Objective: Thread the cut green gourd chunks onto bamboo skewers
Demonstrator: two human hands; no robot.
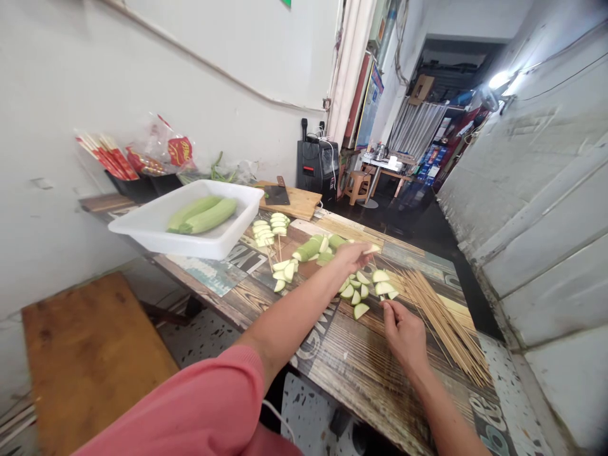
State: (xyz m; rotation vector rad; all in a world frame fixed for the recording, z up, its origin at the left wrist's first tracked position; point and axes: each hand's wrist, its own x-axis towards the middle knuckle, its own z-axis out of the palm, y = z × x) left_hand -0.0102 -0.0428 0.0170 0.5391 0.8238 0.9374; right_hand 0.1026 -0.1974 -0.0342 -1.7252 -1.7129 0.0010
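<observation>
My left hand is closed in a pinch on a pale zucchini slice, held near the tip of a skewer. Lower and to the right, my right hand grips the lower end of that wooden skewer, which carries several half-moon zucchini slices. Loose zucchini slices lie on the table between my hands. Beyond my left forearm, cut zucchini chunks rest on a cutting board, partly hidden by my arm. Filled zucchini skewers lie farther left, beside more loose slices.
A bundle of bare wooden skewers lies on the patterned table at right. A white plastic tub holds two whole zucchinis. Behind it are a knife on a wooden board and a black speaker. A wooden stool stands left.
</observation>
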